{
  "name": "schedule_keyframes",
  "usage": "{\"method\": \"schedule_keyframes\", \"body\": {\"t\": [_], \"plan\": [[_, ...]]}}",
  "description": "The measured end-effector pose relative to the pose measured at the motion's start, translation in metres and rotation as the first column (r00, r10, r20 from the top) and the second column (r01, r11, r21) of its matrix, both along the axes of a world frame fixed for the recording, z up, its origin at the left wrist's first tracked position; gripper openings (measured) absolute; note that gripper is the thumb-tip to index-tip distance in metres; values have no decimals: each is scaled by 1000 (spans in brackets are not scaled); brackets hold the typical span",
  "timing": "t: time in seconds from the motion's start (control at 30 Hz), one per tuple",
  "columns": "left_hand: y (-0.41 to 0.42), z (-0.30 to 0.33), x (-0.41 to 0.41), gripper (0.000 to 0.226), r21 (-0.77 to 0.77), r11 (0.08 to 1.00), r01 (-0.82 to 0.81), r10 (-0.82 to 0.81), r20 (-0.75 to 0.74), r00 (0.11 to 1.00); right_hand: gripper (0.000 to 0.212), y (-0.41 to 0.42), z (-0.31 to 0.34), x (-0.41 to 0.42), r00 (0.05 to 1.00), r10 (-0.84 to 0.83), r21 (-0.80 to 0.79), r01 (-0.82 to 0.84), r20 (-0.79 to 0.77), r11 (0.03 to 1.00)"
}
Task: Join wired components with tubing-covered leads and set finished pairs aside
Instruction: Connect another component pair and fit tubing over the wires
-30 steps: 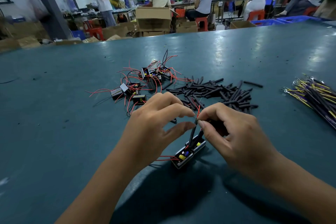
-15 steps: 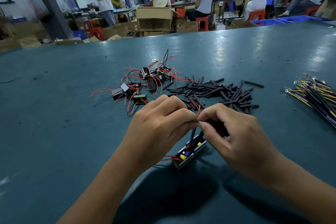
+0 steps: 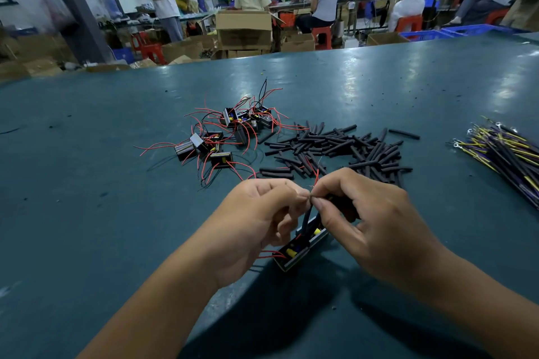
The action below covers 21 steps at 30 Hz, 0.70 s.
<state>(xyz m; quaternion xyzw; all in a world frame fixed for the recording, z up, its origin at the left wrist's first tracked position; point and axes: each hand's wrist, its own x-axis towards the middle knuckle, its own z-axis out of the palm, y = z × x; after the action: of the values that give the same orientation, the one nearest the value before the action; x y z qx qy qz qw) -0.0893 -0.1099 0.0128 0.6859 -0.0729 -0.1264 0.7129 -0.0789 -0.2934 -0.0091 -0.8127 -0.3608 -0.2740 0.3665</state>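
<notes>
At the near centre of the teal work table (image 3: 87, 213), a small black open-topped box component with yellow and blue parts inside (image 3: 294, 252) rests tilted on the surface, its long axis running from 7 o'clock to 1 o'clock. Thin red wires leave its near-left end, and a length of black tubing (image 3: 306, 217) rises from it toward the fingers above. The left hand (image 3: 256, 218) has its fingers curled, thumb and forefinger pinching a fine lead at the point where the two hands meet. The right hand (image 3: 370, 218), likewise curled, pinches the same junction from the 3 o'clock side; a short red wire tip (image 3: 316, 176) projects above its fingers. At 12 o'clock from the hands lies a loose heap of short black tubing pieces (image 3: 350, 148). At 10 o'clock, a cluster of similar black box components with red and black wires (image 3: 230, 131) is spread on the table. At 2 o'clock, near the table's right edge, lies a bundle of yellow, purple and black wires with ring terminals (image 3: 504, 151). Beyond the far table edge stand open cardboard cartons (image 3: 243, 29); their contents cannot be made out.
</notes>
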Motion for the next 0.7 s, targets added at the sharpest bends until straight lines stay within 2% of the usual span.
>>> {"method": "schedule_keyframes", "body": {"t": [0.03,0.07,0.1,0.13,0.17,0.23,0.37,0.47,0.57,0.63,0.7], "plan": [[3,-1,0,14,115,993,-41,25,136,990,6,-1,0,1,1000,-9,16,9,-9,1000],[6,0,2,11,263,957,-127,33,334,942,6,-2,0,1,1000,-20,27,20,-14,999],[10,1,3,4,372,898,-235,2,530,848,6,-2,0,2,999,-27,32,27,-18,999],[14,3,4,6,432,833,-346,-58,689,722,8,-3,1,2,999,-29,33,29,-25,999],[17,5,5,13,444,786,-430,-122,793,597,8,-3,1,1,999,-27,34,28,-33,999],[21,6,6,17,431,741,-514,-202,874,441,8,-2,1,1,999,-25,32,26,-44,999],[17,0,8,16,410,674,-614,-294,912,286,7,-1,1,0,999,-27,23,28,-39,999],[16,-1,9,13,402,657,-638,-319,915,248,3,-2,0,1,999,-27,20,28,-44,999],[15,-1,10,16,389,660,-642,-306,921,242,9,-1,1,1,999,-16,12,17,-40,1000],[12,-1,8,15,401,682,-612,-279,916,289,12,-1,1,0,999,-11,12,12,-37,1000],[9,-1,6,14,417,740,-528,-207,888,411,14,-1,0,0,1000,-15,17,16,-25,1000]]}}
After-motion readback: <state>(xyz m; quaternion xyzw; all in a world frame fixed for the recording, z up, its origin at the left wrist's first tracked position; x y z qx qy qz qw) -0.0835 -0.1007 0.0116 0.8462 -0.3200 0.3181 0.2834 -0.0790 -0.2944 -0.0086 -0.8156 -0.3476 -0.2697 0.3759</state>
